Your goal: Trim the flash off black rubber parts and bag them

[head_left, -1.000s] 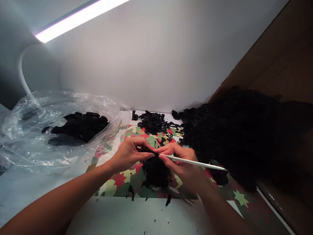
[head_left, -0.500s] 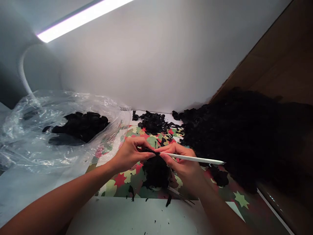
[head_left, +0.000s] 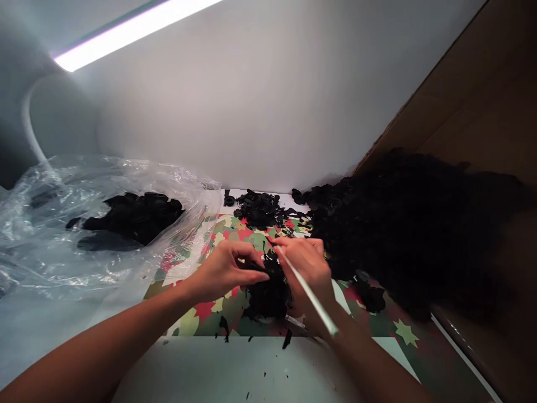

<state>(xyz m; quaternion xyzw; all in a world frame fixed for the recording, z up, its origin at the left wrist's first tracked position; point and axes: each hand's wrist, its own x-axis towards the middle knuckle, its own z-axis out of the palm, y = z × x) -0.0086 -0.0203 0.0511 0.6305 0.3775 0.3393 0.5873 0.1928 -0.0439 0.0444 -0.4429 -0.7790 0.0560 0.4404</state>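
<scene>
My left hand (head_left: 224,268) pinches a small thin black piece (head_left: 250,266) between thumb and fingers. Its exact kind is too dark to make out. In my right hand (head_left: 308,266) is a slim white pen-like tool (head_left: 309,295), slanting down toward the wrist. A dark scrap or tip shows at the fingertips of that hand, and I cannot tell which. The two hands are a little apart. Below them lies a heap of black scraps (head_left: 266,302) on a mat patterned with stars (head_left: 191,322). Tweezers (head_left: 295,321) lie partly hidden under my right forearm.
At left, a clear plastic bag (head_left: 54,252) holds black ring-like parts (head_left: 142,215). A smaller black pile (head_left: 260,207) sits at the back. On the right, a large black mass (head_left: 390,229) spreads against a cardboard box (head_left: 474,112). A lamp (head_left: 138,33) shines above.
My right hand has drawn away from the left one and turned. The white tool has swung from nearly level to slanting down. My left hand still pinches the black piece.
</scene>
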